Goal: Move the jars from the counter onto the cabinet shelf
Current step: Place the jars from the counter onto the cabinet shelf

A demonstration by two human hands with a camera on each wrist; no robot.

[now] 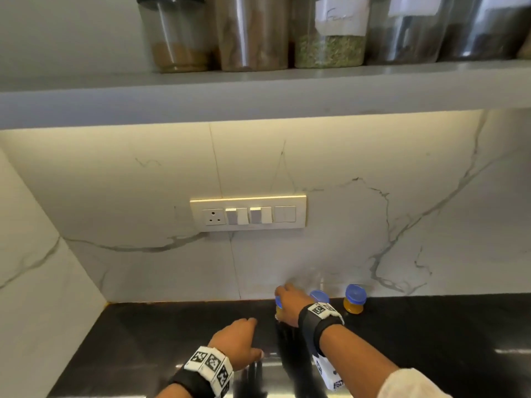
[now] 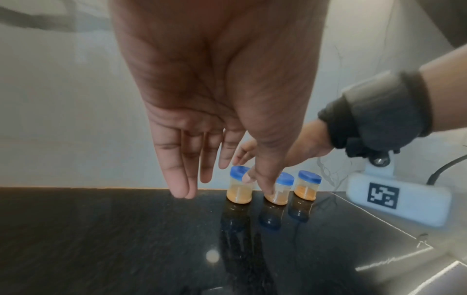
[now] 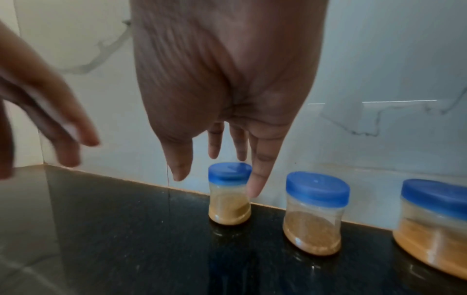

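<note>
Three small clear jars with blue lids and orange-brown powder stand in a row on the black counter (image 1: 172,340) against the marble wall: left jar (image 3: 228,201) (image 2: 239,189) (image 1: 278,304), middle jar (image 3: 314,215) (image 1: 319,296), right jar (image 3: 434,229) (image 1: 355,303). My right hand (image 3: 216,179) (image 1: 288,303) hovers over the left jar with straight fingers, thumb to the lid's left and one finger beside its right edge; no grip shows. My left hand (image 2: 227,175) (image 1: 238,337) hangs above the counter to the left, fingers straight, holding nothing. The grey cabinet shelf (image 1: 258,90) runs overhead.
Several large storage jars (image 1: 330,33) line the back of the shelf from the middle to the right; its front strip and left end are bare. A switch panel (image 1: 247,214) sits on the wall. A steel surface (image 2: 417,249) borders the counter at the near right.
</note>
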